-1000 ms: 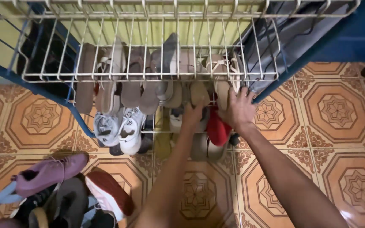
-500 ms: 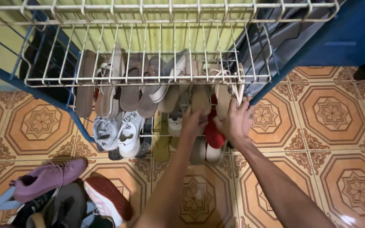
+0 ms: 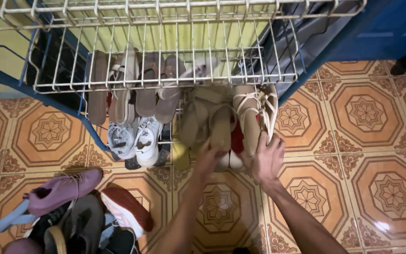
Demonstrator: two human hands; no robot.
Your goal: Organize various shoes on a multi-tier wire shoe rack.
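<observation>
Both hands, left and right, grasp tan sandals from wire rack.

Wire rack: white wire, framed in blue.
Floor tiles: orange, patterned with brown and cream octagons and star rosettes.
Strappy sandals: beige with cream straps.
Sneakers on lower shelf: white and grey.
Shoe on floor: mauve purple.
Neighbouring floor shoe: dark red with a white sole.
Wall: yellow-green.

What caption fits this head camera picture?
Two hands pulling beige sandals off a wire shoe rack.
</observation>
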